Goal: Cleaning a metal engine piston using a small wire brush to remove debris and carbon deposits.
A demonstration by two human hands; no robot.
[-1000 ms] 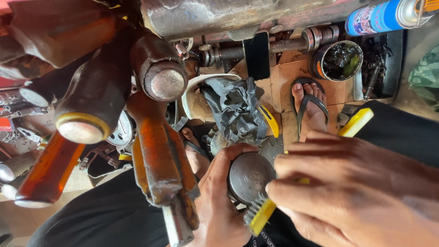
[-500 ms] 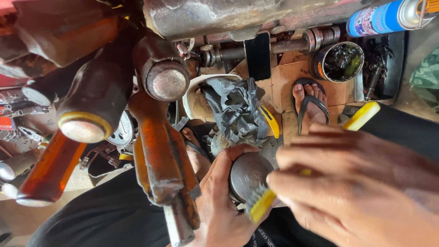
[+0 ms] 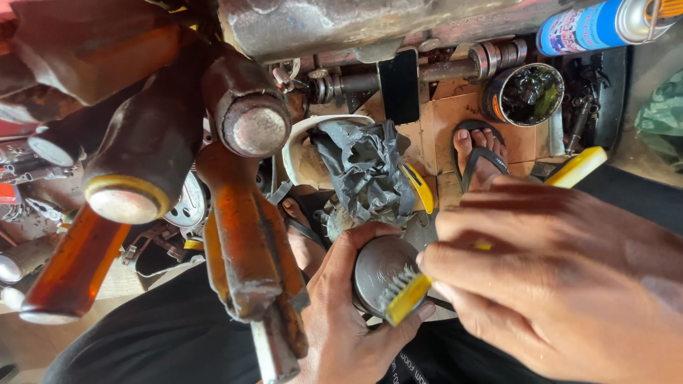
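Both hands engaged: left hand (image 3: 348, 313) grips round metal part (image 3: 384, 274); right hand (image 3: 562, 277), holding yellow brush (image 3: 405, 295), has shifted bristles lower across its face.

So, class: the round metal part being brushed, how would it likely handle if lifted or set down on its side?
The metal part looks solid, so probably heavy for its size and stiff. Its round body would likely roll if laid sideways. It looks grimy, so it may be slippery; the left hand wraps it firmly.
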